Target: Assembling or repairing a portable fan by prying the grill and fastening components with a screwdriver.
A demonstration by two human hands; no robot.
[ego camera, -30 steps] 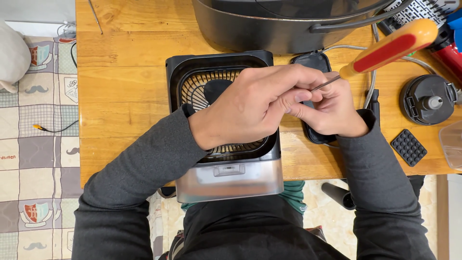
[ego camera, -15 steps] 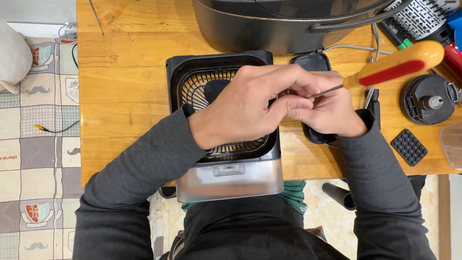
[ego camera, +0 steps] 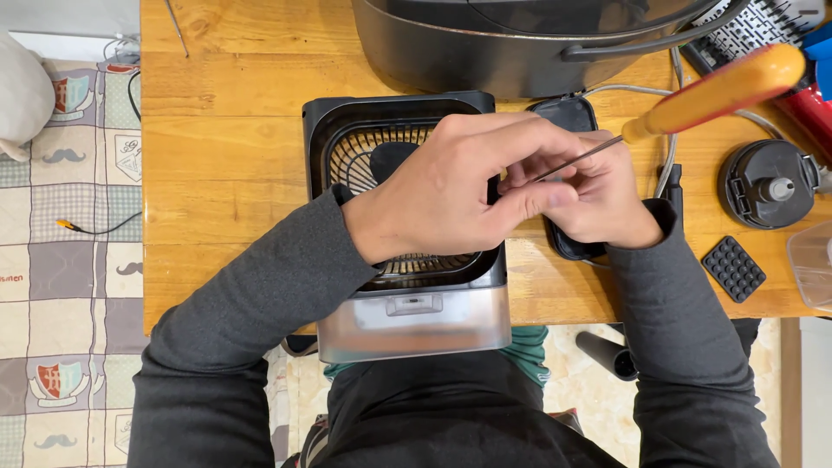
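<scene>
The screwdriver [ego camera: 693, 95] slants over the table [ego camera: 225, 173], its shaft pinched between the left hand [ego camera: 459, 186] and right hand [ego camera: 598, 195], tip hidden, probably on the black part [ego camera: 568, 113] beside the fan [ego camera: 381, 156]. Step: seating the tip; next calls for steady downward pressure.

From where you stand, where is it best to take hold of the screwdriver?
Grip the screwdriver by its thick orange-and-red handle, coming from the upper right. That end sticks out free above the table, while the thin metal shaft runs down between the left hand and right hand, which crowd it.
</scene>
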